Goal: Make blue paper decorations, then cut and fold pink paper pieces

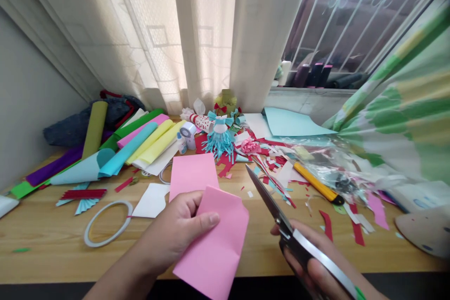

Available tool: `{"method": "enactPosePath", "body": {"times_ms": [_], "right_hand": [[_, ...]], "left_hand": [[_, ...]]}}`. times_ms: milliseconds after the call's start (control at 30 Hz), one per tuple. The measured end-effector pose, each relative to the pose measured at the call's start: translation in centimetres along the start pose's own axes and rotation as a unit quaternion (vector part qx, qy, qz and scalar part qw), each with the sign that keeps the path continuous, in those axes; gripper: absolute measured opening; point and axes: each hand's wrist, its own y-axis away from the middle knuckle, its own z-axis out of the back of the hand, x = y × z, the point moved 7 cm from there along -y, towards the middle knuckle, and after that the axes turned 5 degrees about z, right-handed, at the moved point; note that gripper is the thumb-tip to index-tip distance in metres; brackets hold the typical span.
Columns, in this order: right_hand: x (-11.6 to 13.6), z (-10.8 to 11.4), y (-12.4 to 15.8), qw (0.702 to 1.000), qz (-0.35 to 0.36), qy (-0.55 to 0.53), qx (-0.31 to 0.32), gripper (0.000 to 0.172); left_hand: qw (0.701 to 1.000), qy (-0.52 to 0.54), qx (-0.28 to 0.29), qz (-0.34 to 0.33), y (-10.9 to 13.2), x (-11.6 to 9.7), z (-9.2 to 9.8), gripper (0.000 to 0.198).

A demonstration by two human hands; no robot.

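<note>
My left hand grips a folded pink paper, its thumb pressed on top near the upper left edge. The paper's upper right corner is cut to a curve. Another pink sheet lies flat on the table just behind it. To the right, my right hand holds scissors by the handles. Their blades look closed and point up and left, apart from the paper. White paper and a roll of white tape lie left of my left hand.
Rolled coloured papers fill the back left. A blue fringed paper figure stands at the back middle. Red scraps, a yellow cutter and clear plastic wrap lie at the right. The table's front edge runs below my hands.
</note>
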Motion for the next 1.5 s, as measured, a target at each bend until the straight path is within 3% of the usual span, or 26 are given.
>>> {"method": "enactPosePath", "body": {"times_ms": [233,367,500,633,800,900,1000,1100,1233,1500], "right_hand": [[3.0,-0.7,-4.7,0.988,-0.001,-0.109,-0.107,0.050],[4.3,-1.4,-7.0,0.995,-0.014,-0.041,-0.085,0.039],[4.2,-1.1,-7.8,0.993,-0.008,-0.054,-0.102,0.037],[3.9,-0.5,-8.2,0.989,0.037,-0.082,-0.116,0.041],[2.5,-0.7,-7.4,0.981,0.106,-0.120,-0.112,0.045],[0.8,-2.3,-6.3,0.978,0.110,-0.176,-0.034,0.058],[-1.0,-4.0,-5.1,0.973,0.076,-0.211,0.054,0.083],[-1.8,-4.5,-3.9,0.974,0.048,-0.200,0.094,0.090],[-1.9,-3.9,-2.8,0.987,0.008,-0.146,0.059,0.085],[-0.9,-4.0,-2.9,0.997,0.046,-0.034,0.045,0.087]], "left_hand": [[0.979,-0.200,0.044,0.015,-0.6,-1.0,-1.4,0.015],[0.956,-0.286,0.055,0.019,-1.2,-1.8,-1.6,0.015],[0.948,-0.315,0.035,0.017,-2.0,-2.6,0.0,0.019],[0.965,-0.259,0.030,0.010,-2.6,-2.9,1.1,0.018],[0.996,-0.079,-0.012,-0.030,-3.1,-2.7,1.7,0.026],[0.995,0.031,-0.061,-0.071,-3.1,-2.4,2.0,0.032],[0.988,0.096,-0.088,-0.086,-3.0,-2.0,1.8,0.034],[0.983,0.121,-0.112,-0.086,-2.8,-1.7,1.5,0.037],[0.982,0.101,-0.136,-0.086,-2.6,-1.4,1.1,0.038],[0.984,0.102,-0.122,-0.076,-1.8,-0.9,0.1,0.027]]}}
